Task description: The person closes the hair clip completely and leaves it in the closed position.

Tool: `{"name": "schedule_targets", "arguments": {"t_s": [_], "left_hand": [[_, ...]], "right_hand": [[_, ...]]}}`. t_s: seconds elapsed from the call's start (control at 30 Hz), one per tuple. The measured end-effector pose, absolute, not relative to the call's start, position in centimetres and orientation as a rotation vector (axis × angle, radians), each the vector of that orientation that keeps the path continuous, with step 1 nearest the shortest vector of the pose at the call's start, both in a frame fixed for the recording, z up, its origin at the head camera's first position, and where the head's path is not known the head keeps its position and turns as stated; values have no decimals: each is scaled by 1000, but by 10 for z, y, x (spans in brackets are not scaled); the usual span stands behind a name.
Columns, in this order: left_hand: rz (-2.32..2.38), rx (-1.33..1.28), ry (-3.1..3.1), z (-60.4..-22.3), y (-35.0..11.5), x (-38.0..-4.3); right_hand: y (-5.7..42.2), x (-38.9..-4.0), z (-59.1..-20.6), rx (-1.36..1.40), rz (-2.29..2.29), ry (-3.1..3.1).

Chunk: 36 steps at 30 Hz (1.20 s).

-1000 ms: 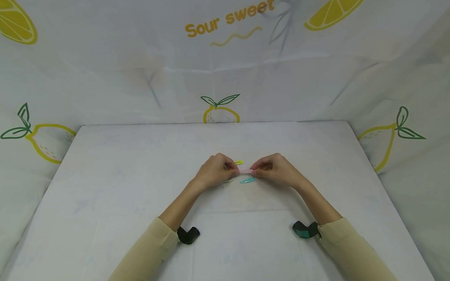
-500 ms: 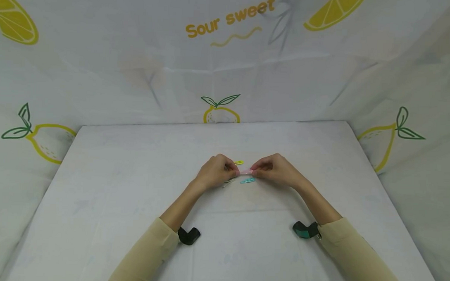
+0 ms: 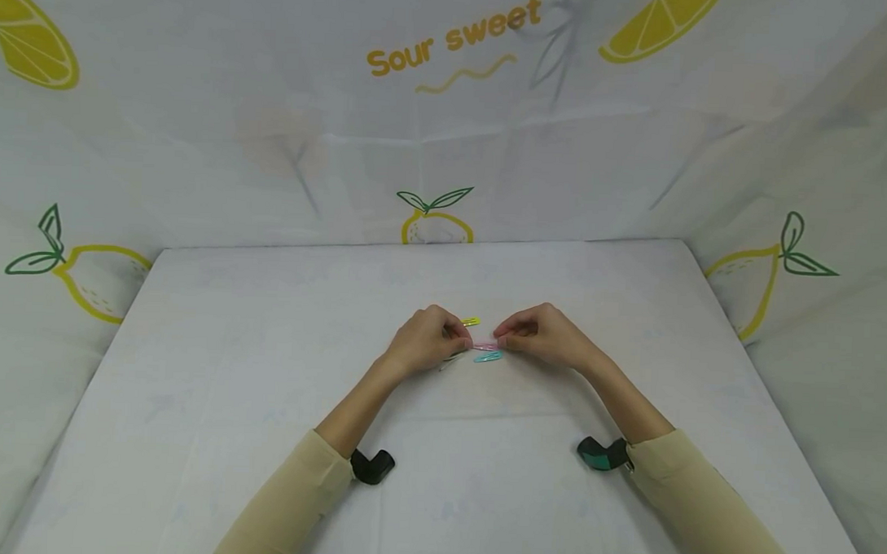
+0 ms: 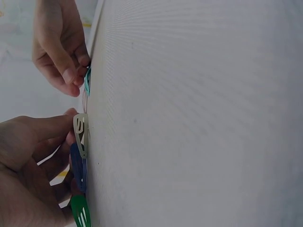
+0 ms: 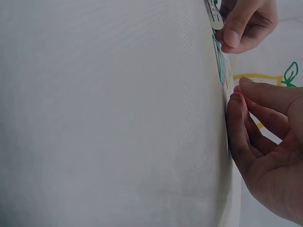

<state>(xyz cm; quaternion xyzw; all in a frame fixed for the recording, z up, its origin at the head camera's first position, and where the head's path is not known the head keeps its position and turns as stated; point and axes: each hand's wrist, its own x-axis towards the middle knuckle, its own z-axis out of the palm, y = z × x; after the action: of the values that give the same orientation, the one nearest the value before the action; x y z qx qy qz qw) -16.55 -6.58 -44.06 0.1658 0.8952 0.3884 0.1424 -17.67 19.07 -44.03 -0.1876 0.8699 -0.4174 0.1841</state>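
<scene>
L hand (image 3: 434,335): fingers bent in toward thumb; can't tell if tips pinch anything. R hand (image 3: 540,333): fingers loosely curved, no clip seen betw. tips. Pink hair clip (image 3: 485,346) is on table (image 3: 265,344) betw. the 2 hands, well in from far edge, a bit nearer R edge than L. Teal clip (image 3: 488,356) just beside it, near side; yellow clip (image 3: 472,320) toward far edge, by L fingers. L wrist view: grey clip (image 4: 81,135), navy clip (image 4: 78,168) & green clip (image 4: 80,212), in a row by L hand. Tan sleeves (image 3: 285,500), dark device (image 3: 373,467) at each wrist. Past far edge: white backdrop (image 3: 274,75) w/ lemons & "Sour sweet" print.
</scene>
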Motion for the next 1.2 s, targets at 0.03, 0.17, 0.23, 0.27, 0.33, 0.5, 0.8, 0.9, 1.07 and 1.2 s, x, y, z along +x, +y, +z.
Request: {"name": "schedule_targets", "arguments": {"t_s": [0.03,0.17,0.23,0.27,0.33,0.5,0.8,0.9,1.07,1.2], "left_hand": [[1123,479,2582,-441,-66,-165],[1129,475,2578,-443,-67,-166],[1132,474,2578,-443,-67,-166],[1134,471,2578,-443,-67,-166],[1138,469,2581,-443,-68,-166],[1151,459,2587,-441,-69,-166],[1179,447,2596,-439,-73,-167],[1189,445,2596,-439,-74,-167],[1221,438,2587,-441,-76,-169],[1244,431,2585,-442,-79,-171]], "right_hand": [[190,-177,-440,-530,-1179,2451],[190,-177,-440,-538,-1184,2449],[190,-177,-440,-541,-1181,2451],[190,-178,-440,-544,-1180,2454],[189,-178,-440,-547,-1178,2462],[187,-180,-439,-550,-1186,2475],[183,-184,-440,-552,-1207,2476],[181,-186,-440,-544,-1195,2489],[178,-189,-441,-530,-1186,2502],[176,-192,-442,-535,-1182,2514]]}}
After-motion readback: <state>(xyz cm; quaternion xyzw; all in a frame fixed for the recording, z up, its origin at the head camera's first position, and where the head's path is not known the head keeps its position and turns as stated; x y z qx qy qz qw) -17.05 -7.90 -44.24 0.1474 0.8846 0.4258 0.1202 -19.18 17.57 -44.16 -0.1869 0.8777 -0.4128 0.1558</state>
